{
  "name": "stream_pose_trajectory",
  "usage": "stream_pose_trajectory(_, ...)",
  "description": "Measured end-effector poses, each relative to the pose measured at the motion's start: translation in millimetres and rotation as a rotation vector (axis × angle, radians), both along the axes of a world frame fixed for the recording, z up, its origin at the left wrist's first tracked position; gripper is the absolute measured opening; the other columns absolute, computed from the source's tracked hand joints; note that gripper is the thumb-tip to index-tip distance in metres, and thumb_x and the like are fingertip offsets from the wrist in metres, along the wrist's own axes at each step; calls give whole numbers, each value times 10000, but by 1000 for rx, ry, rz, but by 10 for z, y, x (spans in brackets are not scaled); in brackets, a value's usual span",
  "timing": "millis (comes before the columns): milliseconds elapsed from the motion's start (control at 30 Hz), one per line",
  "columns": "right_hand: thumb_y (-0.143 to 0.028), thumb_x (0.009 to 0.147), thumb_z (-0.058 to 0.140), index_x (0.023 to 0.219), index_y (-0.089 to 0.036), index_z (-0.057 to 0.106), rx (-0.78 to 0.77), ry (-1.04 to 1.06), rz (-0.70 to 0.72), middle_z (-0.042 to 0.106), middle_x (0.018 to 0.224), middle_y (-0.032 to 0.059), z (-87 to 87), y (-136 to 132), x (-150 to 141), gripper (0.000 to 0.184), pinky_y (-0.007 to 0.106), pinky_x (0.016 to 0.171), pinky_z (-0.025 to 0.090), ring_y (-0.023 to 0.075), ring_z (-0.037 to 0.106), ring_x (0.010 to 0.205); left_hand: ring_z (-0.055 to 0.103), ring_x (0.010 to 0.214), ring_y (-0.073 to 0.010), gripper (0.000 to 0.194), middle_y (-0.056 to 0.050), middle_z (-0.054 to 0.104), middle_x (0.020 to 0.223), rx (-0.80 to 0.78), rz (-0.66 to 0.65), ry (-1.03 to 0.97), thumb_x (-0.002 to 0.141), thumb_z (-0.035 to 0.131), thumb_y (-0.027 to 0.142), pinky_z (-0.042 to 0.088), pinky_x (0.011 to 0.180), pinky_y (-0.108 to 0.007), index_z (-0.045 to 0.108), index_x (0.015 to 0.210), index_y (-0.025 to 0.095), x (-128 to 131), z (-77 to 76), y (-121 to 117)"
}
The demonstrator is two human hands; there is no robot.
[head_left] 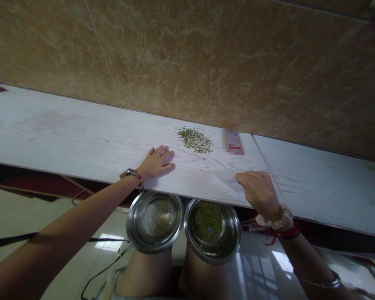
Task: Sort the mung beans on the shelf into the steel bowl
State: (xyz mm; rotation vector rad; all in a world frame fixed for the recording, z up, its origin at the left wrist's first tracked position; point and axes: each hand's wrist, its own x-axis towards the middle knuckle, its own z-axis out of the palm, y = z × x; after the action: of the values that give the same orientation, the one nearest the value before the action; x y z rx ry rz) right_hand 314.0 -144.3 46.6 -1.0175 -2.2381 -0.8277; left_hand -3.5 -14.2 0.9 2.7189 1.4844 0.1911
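A loose pile of mung beans (195,140) lies spread on the white wooden tabletop (81,129). My left hand (156,162) rests on the tabletop left of the pile, fingers apart, holding nothing. My right hand (258,189) is at the right with its fingers curled together; whatever they may hold is hidden. On my lap, one steel bowl (131,233) contains white grains that look like rice (155,219). Beside it, another steel bowl (234,239) has green mung beans (208,220) in it.
A blurred pinkish flat item (233,141) lies right of the pile, close to the brown marbled wall (187,62). A seam crosses the tabletop at the right. A black cable (103,266) hangs at lower left above the tiled floor (65,227).
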Motion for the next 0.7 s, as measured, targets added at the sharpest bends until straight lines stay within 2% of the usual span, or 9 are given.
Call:
stream_pose_trajectory(200,-32,837,452,930,-191,575,18,28,-30,699,774,19,5,9,-36,221,306,751,405,147,621,759,323,1301,-297,488,-95,434,1379,16,-13,-46,877,376,500,249,1047,-494,460,1274,228,-15,-23,9)
stream_pose_trajectory(367,-55,834,504,931,-180,556,-11,47,-10,689,754,25,24,-65,-42,166,298,729,416,151,617,740,328,1295,-303,498,-130,417,1383,7,-12,-22,878,386,477,262,1038,-493,465,1274,185,4,2,-4)
stream_pose_trajectory(600,-114,864,481,945,-190,576,29,75,-170,687,772,34,-20,-17,37,146,321,743,401,170,621,761,327,1297,-290,490,-132,430,1371,26,-9,-19,878,388,477,271,1034,-478,469,1265,188,5,-1,0)
stream_pose_trajectory(700,-104,864,471,935,-185,576,6,47,-167,688,770,36,-48,-6,40,151,317,744,401,167,616,755,333,1293,-289,477,-123,436,1368,30,-12,-25,880,383,477,269,1033,-484,469,1260,201,2,-2,0)
